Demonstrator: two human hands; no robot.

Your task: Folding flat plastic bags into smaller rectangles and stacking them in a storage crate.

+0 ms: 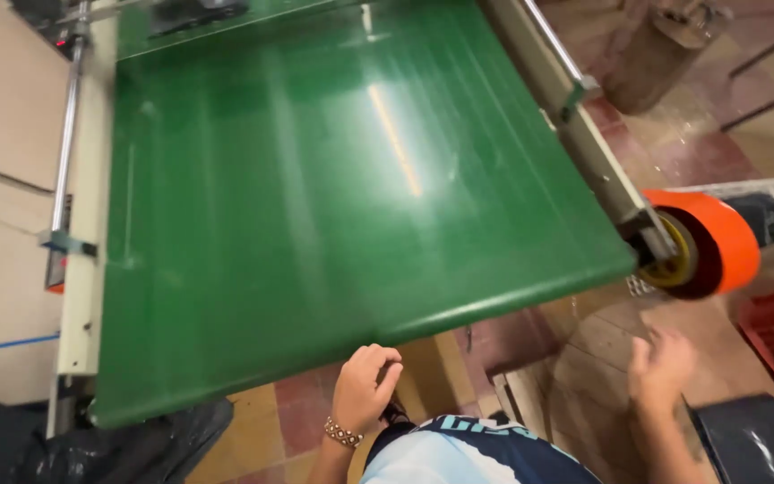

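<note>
Glossy green conveyor belt [351,197], left hand [365,387] loosely curled and empty, right hand [660,366] blurred, open, orange roller [718,240] nearby

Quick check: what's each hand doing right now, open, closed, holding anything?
Left hand: loosely curled, holding nothing, just below the green conveyor belt edge.
Right hand: open, fingers spread, blurred, holding nothing, below the orange tape roll.

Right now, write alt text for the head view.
A bare green conveyor belt slopes toward a standing person, whose left hand is loosely curled and right hand open, both empty below its near edge. An orange tape roll sits at the belt's right corner.
</note>
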